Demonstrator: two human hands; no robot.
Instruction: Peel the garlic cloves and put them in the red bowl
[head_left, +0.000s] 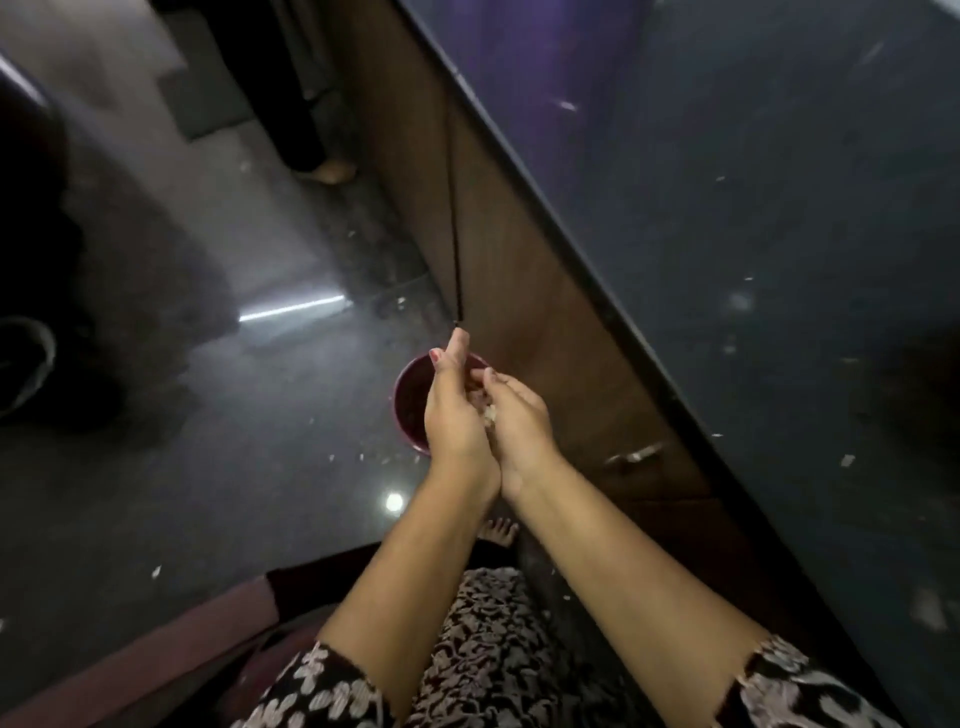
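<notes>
My left hand and my right hand are held together, palm to palm, above the floor. Pale garlic bits show in the gap between the palms. My left hand's fingers are straight and point away from me. My right hand is loosely cupped against it. Directly beneath the hands a red bowl sits on the dark floor, and the hands cover its right half. What lies in the bowl is too dark to tell.
A dark countertop runs diagonally on the right above brown cabinet doors with a metal handle. White peel scraps dot the counter and the glossy floor. Another person's bare foot stands farther off.
</notes>
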